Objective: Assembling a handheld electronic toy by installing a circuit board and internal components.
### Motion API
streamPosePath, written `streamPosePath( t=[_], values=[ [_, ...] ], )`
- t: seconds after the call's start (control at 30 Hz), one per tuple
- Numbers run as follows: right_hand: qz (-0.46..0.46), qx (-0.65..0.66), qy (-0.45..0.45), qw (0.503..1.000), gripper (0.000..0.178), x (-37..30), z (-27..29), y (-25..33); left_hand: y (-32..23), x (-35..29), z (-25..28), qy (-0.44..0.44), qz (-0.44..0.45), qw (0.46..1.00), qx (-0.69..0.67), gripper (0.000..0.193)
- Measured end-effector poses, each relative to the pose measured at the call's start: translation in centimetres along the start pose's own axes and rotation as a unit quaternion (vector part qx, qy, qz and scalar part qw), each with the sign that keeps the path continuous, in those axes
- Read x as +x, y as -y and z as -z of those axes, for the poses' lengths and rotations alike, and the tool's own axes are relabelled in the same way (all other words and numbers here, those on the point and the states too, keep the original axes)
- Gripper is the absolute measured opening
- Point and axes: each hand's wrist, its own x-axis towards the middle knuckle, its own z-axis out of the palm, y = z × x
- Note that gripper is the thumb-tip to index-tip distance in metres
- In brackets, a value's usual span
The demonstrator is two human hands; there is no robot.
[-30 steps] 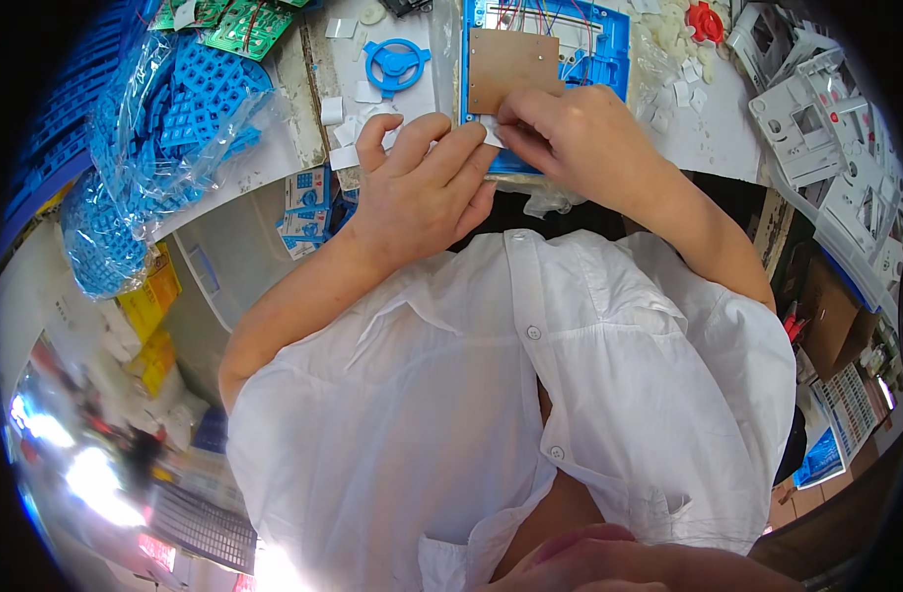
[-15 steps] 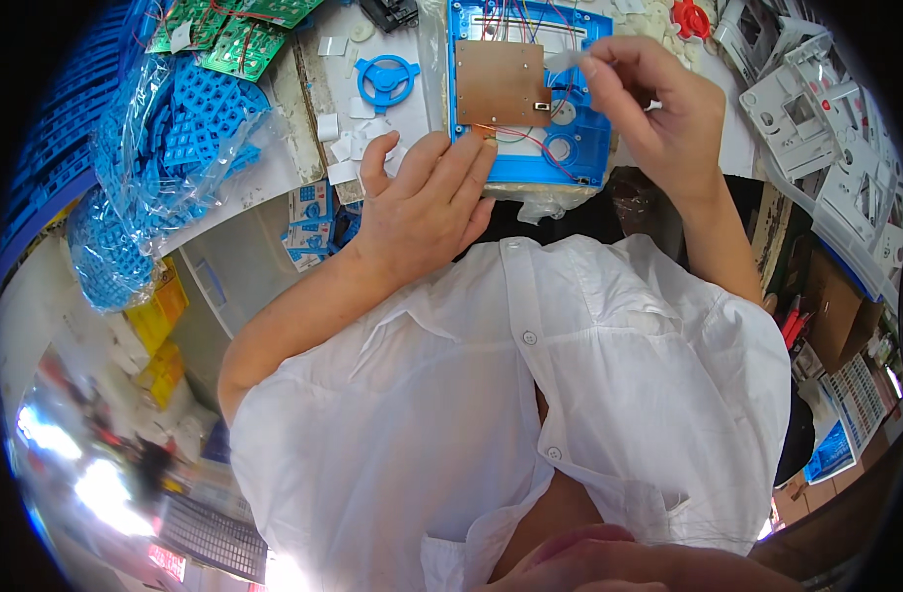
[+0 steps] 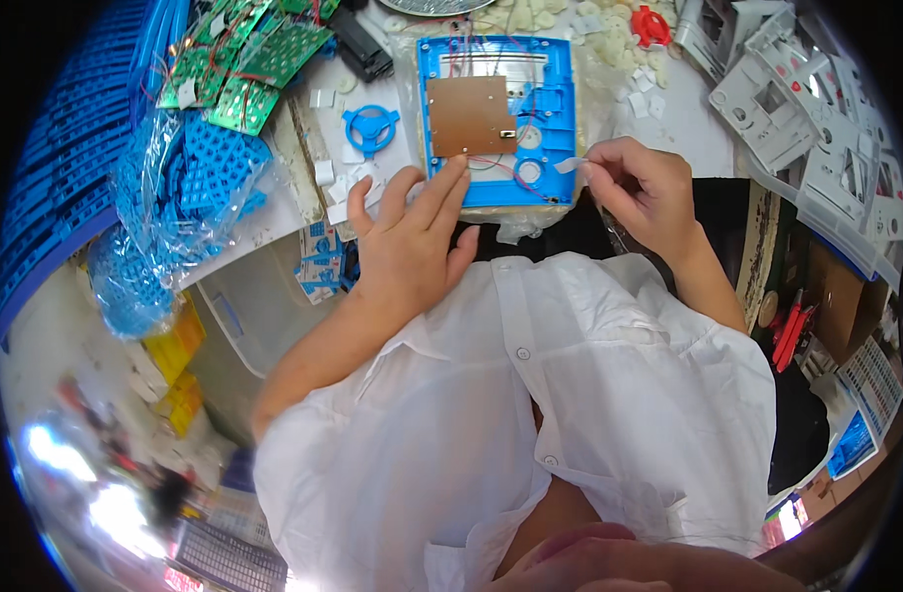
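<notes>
A blue plastic housing (image 3: 561, 109) lies open-side up in front of me. A brown circuit board (image 3: 468, 115) with a small switch sits inside it, and thin red and dark wires run around the board. My left hand (image 3: 409, 232) has its fingers spread, with the fingertips resting at the board's near edge and the housing's near left part. Just off the housing's right side, my right hand (image 3: 644, 192) pinches a small whitish piece of tape (image 3: 571, 165) between thumb and forefinger.
A blue three-spoked ring (image 3: 370, 130) and several white pieces (image 3: 340, 189) lie left of the housing. Green circuit boards (image 3: 274, 59) and bagged blue keypads (image 3: 210, 163) are piled at the far left. A red ring (image 3: 651, 27) is far right, near a bin of white panels (image 3: 767, 104).
My right hand has drawn back toward me with the tape, from above the housing to beside its right edge. The left hand stays at the housing. The whole view has shifted slightly.
</notes>
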Motion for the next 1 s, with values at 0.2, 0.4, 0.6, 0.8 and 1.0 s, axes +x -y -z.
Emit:
streamPosePath(
  t=[0.2, 0.4, 0.6, 0.8, 1.0],
  values=[
    [-0.068, -0.136, -0.068, 0.986, 0.011, 1.1, 3.9, -2.8, 2.6, 1.4, 1.5, 0.044, -0.081, 0.996, 0.006, 0.061],
    [-0.040, -0.186, -0.137, 0.972, 0.025, 2.7, 3.2, -3.1, 4.6, 1.1, 0.9, 0.025, -0.146, 0.988, 0.034, 0.066],
    [0.142, -0.188, -0.036, 0.971, 0.041, 3.7, -5.2, 1.1, 4.2, 1.2, 0.3, 0.028, -0.129, 0.991, 0.006, 0.064],
    [0.180, -0.258, -0.069, 0.947, 0.042, 5.2, -8.0, 0.2, 4.4, 1.1, -0.2, 0.013, -0.155, 0.988, 0.017, 0.064],
    [0.173, -0.288, -0.080, 0.939, 0.041, 4.9, -9.0, 0.5, 4.3, 1.2, -0.1, 0.020, -0.150, 0.988, 0.010, 0.060]
  ],
)
